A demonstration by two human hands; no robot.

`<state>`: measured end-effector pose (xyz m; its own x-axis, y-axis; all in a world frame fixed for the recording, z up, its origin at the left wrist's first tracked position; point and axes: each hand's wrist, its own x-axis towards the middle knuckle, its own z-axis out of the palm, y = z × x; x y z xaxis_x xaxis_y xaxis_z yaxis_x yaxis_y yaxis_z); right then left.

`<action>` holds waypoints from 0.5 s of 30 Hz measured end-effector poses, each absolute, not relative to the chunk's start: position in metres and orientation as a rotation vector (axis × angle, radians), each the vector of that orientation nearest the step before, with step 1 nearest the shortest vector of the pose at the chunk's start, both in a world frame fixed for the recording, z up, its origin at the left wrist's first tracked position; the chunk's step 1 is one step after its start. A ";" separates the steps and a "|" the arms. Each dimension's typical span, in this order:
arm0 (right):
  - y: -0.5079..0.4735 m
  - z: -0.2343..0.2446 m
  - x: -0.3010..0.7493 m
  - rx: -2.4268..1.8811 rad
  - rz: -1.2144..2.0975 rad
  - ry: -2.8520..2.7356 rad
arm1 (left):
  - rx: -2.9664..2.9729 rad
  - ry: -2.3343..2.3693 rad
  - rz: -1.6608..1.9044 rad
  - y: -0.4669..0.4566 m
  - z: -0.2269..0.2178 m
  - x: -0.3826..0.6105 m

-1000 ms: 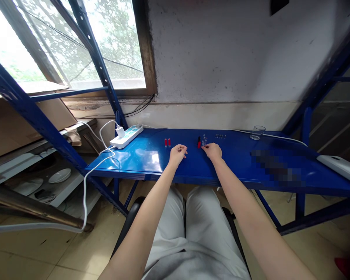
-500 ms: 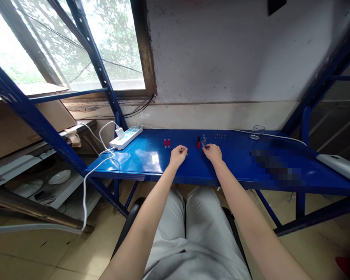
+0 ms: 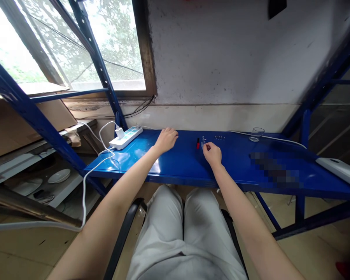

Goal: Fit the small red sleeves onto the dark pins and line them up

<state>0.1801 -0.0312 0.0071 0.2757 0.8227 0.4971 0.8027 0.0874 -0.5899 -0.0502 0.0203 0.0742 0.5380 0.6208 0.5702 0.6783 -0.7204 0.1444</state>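
My left hand (image 3: 166, 139) reaches forward onto the blue metal shelf (image 3: 181, 163), its fingers curled down over the spot where two small red pieces stood; they are hidden under it. My right hand (image 3: 212, 153) rests on the shelf in a loose fist, with thumb and forefinger pinched together. Its fingertips sit right beside a tiny clear piece (image 3: 203, 140) and a small red-and-black piece (image 3: 197, 144). A row of tiny dark parts (image 3: 219, 137) lies just beyond.
A white power strip (image 3: 125, 137) with a plugged charger and cable lies at the shelf's left end. A small glass (image 3: 256, 134) stands at the back right, with a white flat object (image 3: 338, 168) at the far right. Blue rack posts frame both sides; plates (image 3: 60, 175) sit lower left.
My left hand has moved forward and left from the shelf's middle, and the two red pieces are now covered by it. The right hand has stayed in place.
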 end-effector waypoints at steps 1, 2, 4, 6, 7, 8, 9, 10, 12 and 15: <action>-0.031 0.006 0.180 -1.645 0.016 -1.511 | -2.638 -1.147 -0.823 0.028 0.080 -0.056; -0.031 0.006 0.179 -1.604 0.005 -1.517 | -2.608 -1.167 -0.725 0.034 0.083 -0.062; -0.030 0.004 0.179 -1.534 -0.010 -1.529 | -2.560 -1.210 -0.540 0.045 0.084 -0.070; -0.029 0.003 0.179 -1.488 -0.013 -1.543 | -2.519 -1.263 -0.402 0.051 0.080 -0.075; -0.028 0.002 0.179 -1.474 -0.010 -1.550 | -2.505 -1.287 -0.355 0.052 0.078 -0.076; -0.028 0.002 0.179 -1.465 -0.004 -1.559 | -2.497 -1.308 -0.321 0.054 0.075 -0.077; -0.028 0.001 0.179 -1.459 0.001 -1.566 | -2.494 -1.325 -0.299 0.054 0.072 -0.077; -0.028 0.001 0.180 -1.455 0.005 -1.571 | -2.494 -1.338 -0.282 0.054 0.070 -0.077; -0.028 0.001 0.180 -1.446 0.010 -1.580 | -2.502 -1.349 -0.259 0.054 0.066 -0.076; -0.028 0.001 0.180 -1.441 0.020 -1.589 | -2.524 -1.347 -0.251 0.053 0.063 -0.074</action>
